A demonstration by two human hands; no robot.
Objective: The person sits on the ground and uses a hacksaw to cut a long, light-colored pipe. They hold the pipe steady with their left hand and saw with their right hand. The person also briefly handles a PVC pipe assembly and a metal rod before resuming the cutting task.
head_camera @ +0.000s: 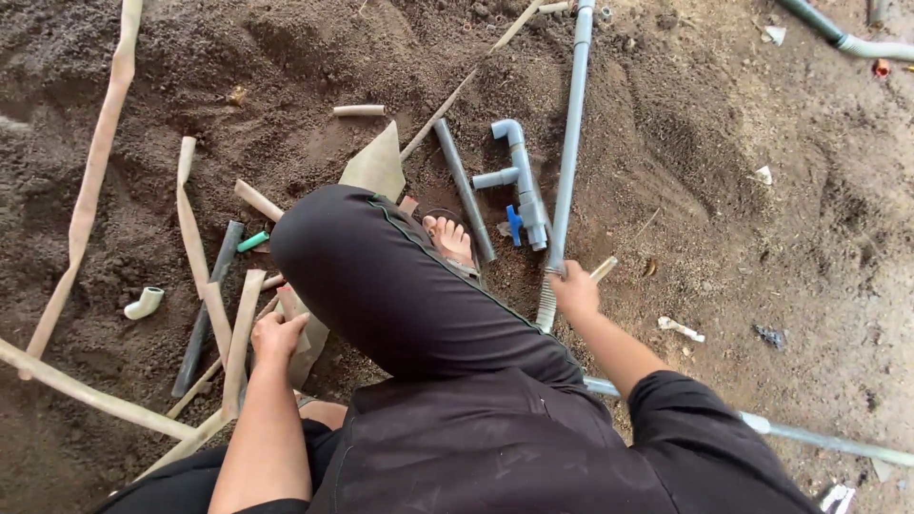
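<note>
A person squats on loose dirt ground, seen from above. The right hand [574,291] is closed around the near end of a long grey pipe [569,143], steadying it beside a valve fitting [519,181]. The left hand [276,335] grips a pale wood strip [242,338], lifting it from scattered scraps.

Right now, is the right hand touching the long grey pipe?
Touching. The head view shows the right hand closed around the lower end of the long grey pipe, where it meets a ribbed hose, with no gap showing.
</note>
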